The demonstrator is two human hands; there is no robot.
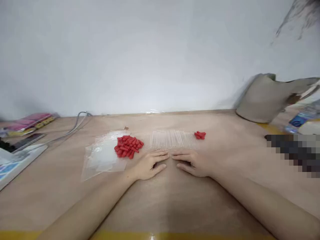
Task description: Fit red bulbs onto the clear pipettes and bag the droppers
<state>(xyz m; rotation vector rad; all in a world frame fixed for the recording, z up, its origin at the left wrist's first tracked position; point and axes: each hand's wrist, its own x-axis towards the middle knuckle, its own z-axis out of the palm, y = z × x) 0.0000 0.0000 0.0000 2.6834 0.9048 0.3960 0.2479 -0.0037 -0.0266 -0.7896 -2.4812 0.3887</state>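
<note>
Both hands rest on the wooden table, fingertips almost meeting. My left hand [153,164] lies with its fingers stretched out and holds nothing. Opposite it, my right hand [192,162] is likewise flat and bare. Just beyond the fingertips is a row of thin, whitish see-through sticks [170,139], laid side by side. A pile of small red, elongated pieces [128,146] sits left of the row, past my left hand. Several more red pieces [200,135] form a small cluster at the row's right end. Transparent plastic bags [100,156] lie flat, overlapping, partly under the larger pile.
A grey-beige fabric item [262,98] stands at the back right, near a blue-and-clear plastic package [300,118]. A pixelated dark patch covers the right edge. Grey cables [72,130], a phone [30,141] and a pink-and-yellow packet [32,123] are at left. A white wall [160,56] rises behind.
</note>
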